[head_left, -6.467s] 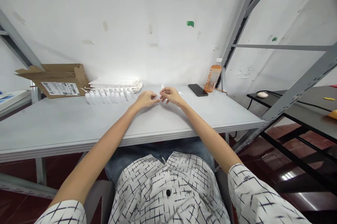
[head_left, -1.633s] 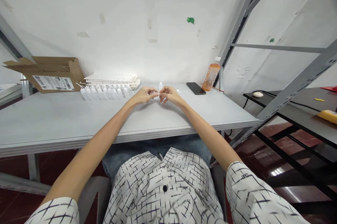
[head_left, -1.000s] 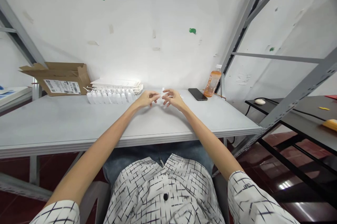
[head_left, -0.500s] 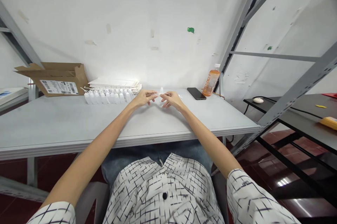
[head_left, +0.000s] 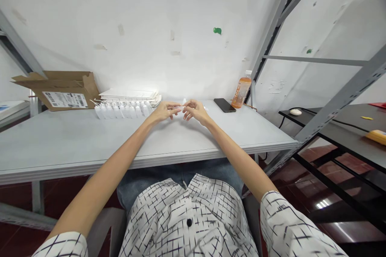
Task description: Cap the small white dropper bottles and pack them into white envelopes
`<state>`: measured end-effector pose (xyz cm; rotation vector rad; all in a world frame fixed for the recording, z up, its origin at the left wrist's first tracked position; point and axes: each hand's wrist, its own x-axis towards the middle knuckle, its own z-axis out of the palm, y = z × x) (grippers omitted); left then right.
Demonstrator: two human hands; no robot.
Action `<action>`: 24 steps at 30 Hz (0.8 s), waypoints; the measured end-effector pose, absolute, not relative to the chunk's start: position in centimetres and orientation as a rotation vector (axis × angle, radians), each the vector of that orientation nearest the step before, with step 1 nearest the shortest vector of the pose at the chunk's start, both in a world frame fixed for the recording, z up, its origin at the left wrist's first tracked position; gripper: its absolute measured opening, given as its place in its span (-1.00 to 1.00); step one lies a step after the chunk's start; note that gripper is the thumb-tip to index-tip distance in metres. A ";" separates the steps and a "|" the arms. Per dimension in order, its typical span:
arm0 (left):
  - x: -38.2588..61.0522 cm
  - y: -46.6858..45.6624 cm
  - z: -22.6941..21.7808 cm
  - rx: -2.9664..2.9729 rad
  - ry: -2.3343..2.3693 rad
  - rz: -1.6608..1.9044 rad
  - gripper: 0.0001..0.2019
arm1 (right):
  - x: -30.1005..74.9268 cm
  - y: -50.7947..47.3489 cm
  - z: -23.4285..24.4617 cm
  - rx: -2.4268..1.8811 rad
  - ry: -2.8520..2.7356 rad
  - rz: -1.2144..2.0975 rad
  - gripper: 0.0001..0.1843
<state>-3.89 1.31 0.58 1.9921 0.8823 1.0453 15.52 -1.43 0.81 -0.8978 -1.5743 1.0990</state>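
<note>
My left hand (head_left: 169, 111) and my right hand (head_left: 194, 110) meet over the back half of the table, thumbs and fingertips pinched together. Something small and whitish is between them, too small and too covered by the fingers to name. Just behind the fingertips shows the white tip of what looks like a small bottle (head_left: 184, 100); its lower part is hidden. Left of my left hand stands a tight row of small white plastic bottles (head_left: 120, 111), with thin strings or tags at their tops.
A stack of white sheets or envelopes (head_left: 129, 94) lies behind the bottle row. An opened cardboard box (head_left: 64, 90) stands at the left. To the right are a black phone (head_left: 224, 105) and an orange drink bottle (head_left: 242, 90) on the grey table (head_left: 181, 140), against the wall.
The camera view has shifted slightly. My hands stay together at the same spot, with the right fingers a little higher and changed in their bend.
</note>
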 end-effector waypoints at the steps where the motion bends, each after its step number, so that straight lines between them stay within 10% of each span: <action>1: -3.9 1.3 0.6 1.991 0.875 1.052 -0.43 | 15.5 -1.4 0.8 -0.897 -1.573 1.101 -0.87; 24: -3.2 0.7 1.1 1.853 0.839 1.043 -0.51 | 15.8 -0.7 0.8 -0.884 -1.460 1.128 -0.83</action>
